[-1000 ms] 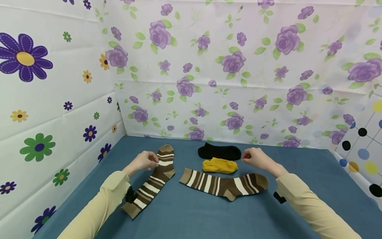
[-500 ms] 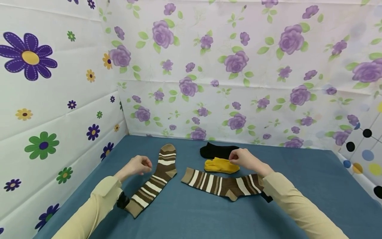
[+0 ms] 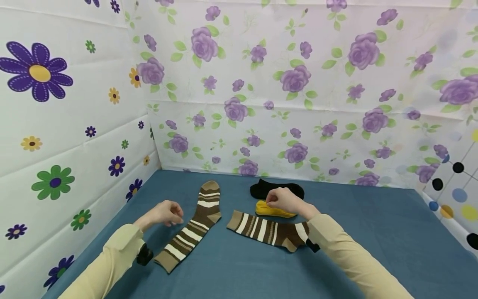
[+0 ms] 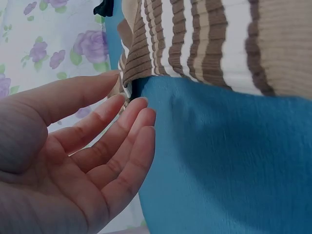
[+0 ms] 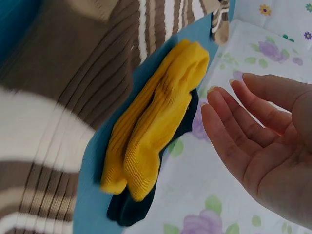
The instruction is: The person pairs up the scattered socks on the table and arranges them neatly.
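Observation:
A brown, tan and white striped sock (image 3: 192, 226) lies slantwise at the left, its toe pointing away. My left hand (image 3: 164, 212) is just left of it, fingers loosely bent and holding nothing; in the left wrist view the fingertips of the hand (image 4: 97, 156) overlap the sock's far end. A matching striped sock (image 3: 257, 227) lies crosswise at the centre, its toe end hidden by the right sleeve. Above the yellow socks (image 3: 274, 210) hovers my right hand (image 3: 287, 201), empty, its fingers (image 5: 239, 124) relaxed and slightly curved in the right wrist view.
Black socks (image 3: 259, 189) lie behind the yellow ones, partly covered by the right hand in the head view. Everything rests on a blue cloth-covered table (image 3: 224, 265). A flower-printed sheet (image 3: 239, 133) rises along the back edge, and another daisy-printed sheet (image 3: 86, 166) borders the left.
My right hand has moved left from beside the black socks to over the yellow ones. My left hand has drawn back leftward and nearer, away from the striped sock. The socks lie unmoved.

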`<state>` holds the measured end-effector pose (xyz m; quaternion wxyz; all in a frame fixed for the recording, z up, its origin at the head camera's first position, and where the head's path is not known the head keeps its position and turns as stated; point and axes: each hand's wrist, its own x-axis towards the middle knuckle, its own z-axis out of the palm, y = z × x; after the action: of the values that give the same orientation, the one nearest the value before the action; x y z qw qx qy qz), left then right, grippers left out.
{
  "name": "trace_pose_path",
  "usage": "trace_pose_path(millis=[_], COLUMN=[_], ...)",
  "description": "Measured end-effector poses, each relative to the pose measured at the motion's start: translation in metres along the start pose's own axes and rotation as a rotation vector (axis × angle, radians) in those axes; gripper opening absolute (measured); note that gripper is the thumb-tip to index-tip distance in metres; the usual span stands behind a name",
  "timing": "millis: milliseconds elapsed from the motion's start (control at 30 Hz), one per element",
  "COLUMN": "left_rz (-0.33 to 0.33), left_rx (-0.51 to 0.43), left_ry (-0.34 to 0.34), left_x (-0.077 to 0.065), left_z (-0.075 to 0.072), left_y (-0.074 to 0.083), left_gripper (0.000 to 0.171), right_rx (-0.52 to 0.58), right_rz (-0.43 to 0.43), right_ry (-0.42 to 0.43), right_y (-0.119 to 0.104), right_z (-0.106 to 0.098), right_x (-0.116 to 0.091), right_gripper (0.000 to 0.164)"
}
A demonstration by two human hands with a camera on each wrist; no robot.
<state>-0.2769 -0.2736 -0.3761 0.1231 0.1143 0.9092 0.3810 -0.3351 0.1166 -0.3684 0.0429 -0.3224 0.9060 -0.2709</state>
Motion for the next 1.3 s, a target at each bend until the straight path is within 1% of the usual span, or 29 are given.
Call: trace_pose_path(millis=[167,267,400,567,700,867,967,1100,1200,1300], left_rz=[0.019,-0.002,-0.039,-0.038,-0.062,-0.103,-0.124,-0.14,-0.159,-0.154], left_rx=[0.003,0.018,0.049,0.066,0.064,0.099,0.133,0.144,0.138,0.15], left_ry=[-0.046,-0.065,-0.06,-0.074,-0.085,-0.061,-0.037,-0.024,-0.02,-0.023], left_x=[-0.003,-0.003,-0.003,-0.006,-0.007,-0.002,0.0,0.0,0.001,0.004], left_z=[0.002,0.004,0.006,0.008,0.011,0.018,0.021,0.022,0.023,0.025], left_y=[-0.002,-0.001,-0.001,-0.002,0.0,0.004,0.002,-0.001,-0.001,0.0], left_gripper=[0.014,0.013,0.013,0.015,0.017,0.016,0.017,0.02,0.021,0.021], right_rx=[0.022,0.033,0.024,0.024,0.013,-0.03,-0.039,-0.037,-0.056,-0.085], right_rz=[-0.028,-0.045,-0.081,-0.099,-0.104,-0.085,-0.078,-0.068,-0.065,-0.058], right_ry=[-0.048,-0.069,-0.074,-0.095,-0.103,-0.13,-0.154,-0.17,-0.169,-0.17], right_y=[-0.007,-0.011,-0.019,-0.03,-0.039,-0.051,-0.06,-0.068,-0.071,-0.075], right_z=[0.014,0.022,0.032,0.042,0.048,0.057,0.065,0.075,0.081,0.085], right_x=[0.012,0.019,0.03,0.04,0.048,0.059,0.066,0.076,0.081,0.083], right_gripper=[0.009,0.009,0.009,0.009,0.007,0.007,0.008,0.01,0.015,0.023])
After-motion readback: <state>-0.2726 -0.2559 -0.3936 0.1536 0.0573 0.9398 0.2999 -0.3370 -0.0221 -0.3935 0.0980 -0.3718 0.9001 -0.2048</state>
